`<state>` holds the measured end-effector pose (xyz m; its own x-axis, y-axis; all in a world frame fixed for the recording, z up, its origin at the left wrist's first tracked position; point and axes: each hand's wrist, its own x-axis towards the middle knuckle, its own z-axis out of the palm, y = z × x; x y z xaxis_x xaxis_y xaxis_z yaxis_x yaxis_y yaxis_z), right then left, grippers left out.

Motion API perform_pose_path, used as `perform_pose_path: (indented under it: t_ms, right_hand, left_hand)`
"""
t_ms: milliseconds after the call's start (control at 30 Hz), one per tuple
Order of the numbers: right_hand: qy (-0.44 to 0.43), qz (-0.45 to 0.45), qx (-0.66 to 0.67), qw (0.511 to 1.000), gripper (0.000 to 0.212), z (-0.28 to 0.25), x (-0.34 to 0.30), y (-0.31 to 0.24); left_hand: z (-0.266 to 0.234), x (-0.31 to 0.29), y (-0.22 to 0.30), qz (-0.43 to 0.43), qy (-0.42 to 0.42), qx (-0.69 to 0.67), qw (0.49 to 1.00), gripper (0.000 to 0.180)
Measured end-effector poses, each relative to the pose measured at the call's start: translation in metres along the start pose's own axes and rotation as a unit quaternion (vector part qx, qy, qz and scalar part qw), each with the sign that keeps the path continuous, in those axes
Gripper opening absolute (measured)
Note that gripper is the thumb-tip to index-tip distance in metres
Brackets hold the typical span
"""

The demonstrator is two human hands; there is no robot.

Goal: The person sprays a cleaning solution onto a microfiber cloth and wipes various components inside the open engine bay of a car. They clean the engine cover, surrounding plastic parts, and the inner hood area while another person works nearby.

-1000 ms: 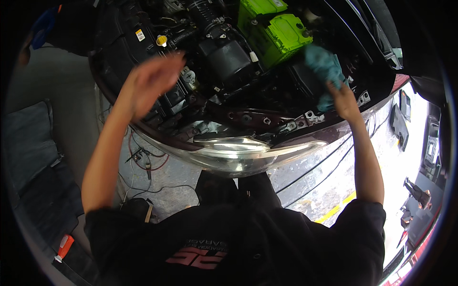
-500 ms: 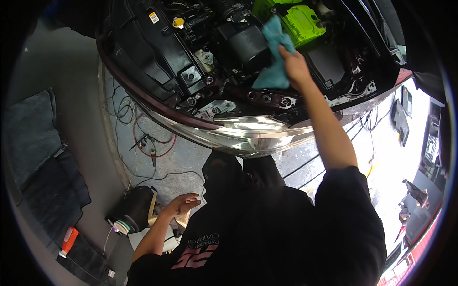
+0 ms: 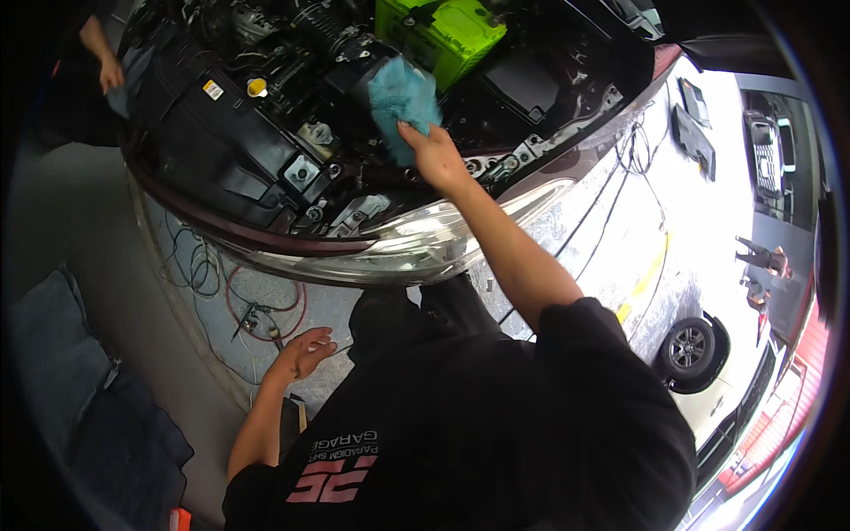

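2 bare hands of the person are in view, and 1 of them has hold of something. The right hand (image 3: pixel 436 159) grips 1 teal cloth (image 3: pixel 403 93), its thumb and fingers closed on the lower part of the fabric; the tips of some fingers are hidden. The cloth is bunched above the engine bay, in front of part of 1 black housing (image 3: pixel 350 78) and just left of 1 lime-green battery (image 3: pixel 460 40); whether it touches the housing, I cannot tell. The left hand (image 3: pixel 305 354) hangs low beside the person's trousers, fingers loosely parted and slightly bent, with nothing seen in its hold. Below it in the view, 1 red cable (image 3: pixel 305 301) curves on the floor near dark cables too tangled to count.

Under the bonnet there are 1 yellow cap (image 3: pixel 258 88) and 1 small label (image 3: pixel 212 89), and 1 clear headlamp (image 3: pixel 425 234) at the front edge. At the upper left, 1 co-worker's hand (image 3: pixel 112 74) is beside 1 grey-blue cloth (image 3: pixel 135 75). On the right, 2 dark panels (image 3: pixel 693 142) lie on the floor, and 1 wheel (image 3: pixel 690 349) shows farther down
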<state>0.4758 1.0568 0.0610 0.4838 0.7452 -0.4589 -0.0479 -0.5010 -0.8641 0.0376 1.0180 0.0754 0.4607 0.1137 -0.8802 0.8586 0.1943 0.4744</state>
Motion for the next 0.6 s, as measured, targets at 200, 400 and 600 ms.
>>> perform_pose_path:
  t_ms: [200, 400, 600]
  right_hand:
    - [-0.026, 0.049, 0.484, 0.873, 0.051, -0.036, -0.047, -0.044]
    - [0.142, -0.189, 0.300, 0.924, 0.043, -0.209, -0.067, -0.119]
    - [0.092, -0.204, -0.248, 0.942, 0.041, -0.265, -0.082, -0.167]
  left_hand:
    - [-0.019, 0.016, 0.017, -0.015, -0.070, 0.078, 0.994, 0.069]
    - [-0.023, 0.016, 0.042, -0.013, -0.142, 0.116, 0.983, 0.066]
    - [0.010, 0.010, 0.044, -0.049, -0.115, 0.111, 0.986, 0.076]
